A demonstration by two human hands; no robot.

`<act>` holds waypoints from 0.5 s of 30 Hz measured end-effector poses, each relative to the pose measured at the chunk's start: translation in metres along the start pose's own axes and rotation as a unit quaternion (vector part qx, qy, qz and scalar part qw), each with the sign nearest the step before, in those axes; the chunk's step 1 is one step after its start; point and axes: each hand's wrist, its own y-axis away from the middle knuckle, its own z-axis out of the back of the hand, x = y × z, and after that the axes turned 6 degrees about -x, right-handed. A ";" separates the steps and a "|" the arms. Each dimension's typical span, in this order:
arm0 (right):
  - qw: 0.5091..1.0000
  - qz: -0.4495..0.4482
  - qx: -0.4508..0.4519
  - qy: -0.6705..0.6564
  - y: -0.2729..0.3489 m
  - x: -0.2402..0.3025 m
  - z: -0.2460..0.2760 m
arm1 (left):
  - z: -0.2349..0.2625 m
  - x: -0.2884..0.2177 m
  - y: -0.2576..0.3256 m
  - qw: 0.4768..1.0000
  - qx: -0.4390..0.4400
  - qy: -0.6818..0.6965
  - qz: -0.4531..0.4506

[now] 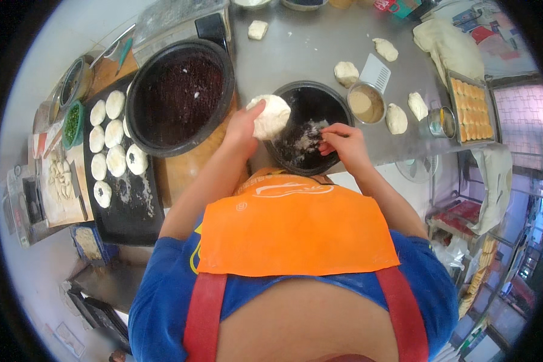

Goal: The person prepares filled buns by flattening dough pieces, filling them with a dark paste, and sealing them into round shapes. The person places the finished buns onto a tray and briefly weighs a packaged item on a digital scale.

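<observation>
My left hand (241, 130) grips a pale lump of dough (273, 117) above the left rim of a black bowl (342, 98). Inside that bowl lies a loose whitish crumbly substance (309, 136). At the bowl's right side, my right hand (347, 146) hovers with thumb and fingers pinched together; whatever is between them is too small to name. To the left stands a big black basin (140, 140) of dark reddish-brown filling (184, 96), with a couple of white specks on it.
On the left, a black baking tray (127, 220) carries several flat dough rounds (116, 133) beside a green bowl (72, 123) of chopped greens. Several dough pieces (396, 119) and a metal pot (377, 110) sit right on the steel table (308, 54). Farther right is a tray of golden buns (469, 108).
</observation>
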 end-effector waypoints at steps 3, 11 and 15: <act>0.982 0.174 -0.070 0.033 0.018 0.015 -0.002 | -0.014 0.003 0.015 0.998 -0.017 0.047 0.045; 0.756 0.577 -0.107 0.290 0.009 0.024 -0.017 | -0.048 0.016 0.036 0.979 0.110 0.117 0.126; 0.976 0.205 -0.080 -0.013 0.020 0.047 0.000 | -0.038 0.021 0.029 0.977 0.139 0.104 0.121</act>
